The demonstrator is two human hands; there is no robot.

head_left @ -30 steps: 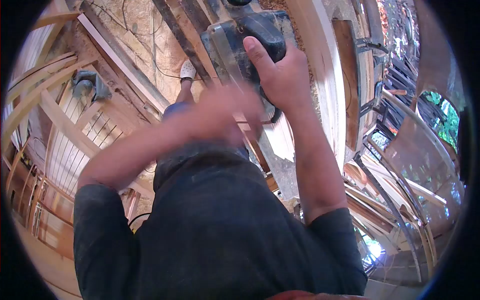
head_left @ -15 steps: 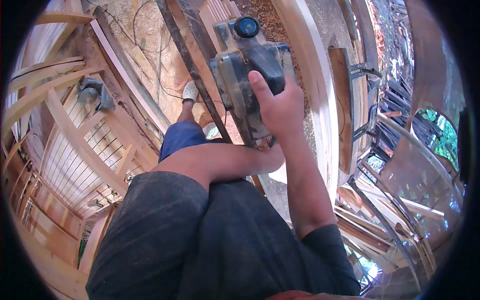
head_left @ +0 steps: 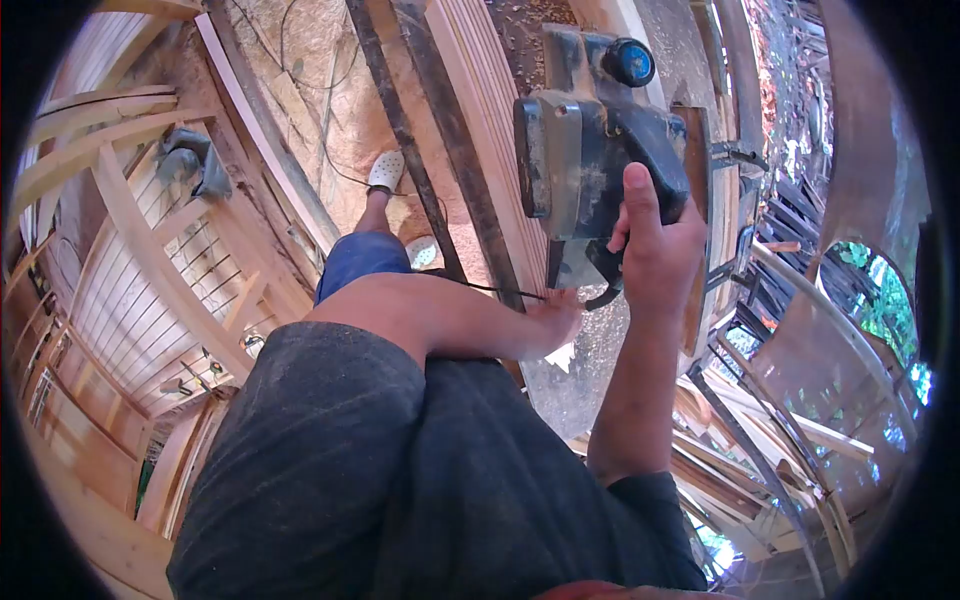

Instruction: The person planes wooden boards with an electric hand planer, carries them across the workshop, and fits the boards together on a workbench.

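A dusty black electric planer (head_left: 590, 170) with a blue-capped knob is gripped at its rear handle by my right hand (head_left: 655, 235), thumb laid along the top. The planer covers part of a long pale wooden beam (head_left: 628, 25). My left hand (head_left: 556, 322) is low, behind the planer, at the near end of several pale wood strips (head_left: 490, 120) lying side by side. The black power cord (head_left: 490, 289) enters my left hand on one side and comes out on the other toward the planer. Its fingers look curled around the cord, though partly blurred.
A person's leg and white clog (head_left: 386, 172) stand on the sawdust-covered floor to the left. Dark rails (head_left: 450, 120) run beside the strips. Slatted wooden frames (head_left: 150, 260) fill the far left. Metal clamps (head_left: 735, 155) and stacked timber lie to the right.
My right hand has carried the planer to the right, uncovering more of the strips. My left hand has stayed low near the strip ends, and the cord now shows on both sides of it.
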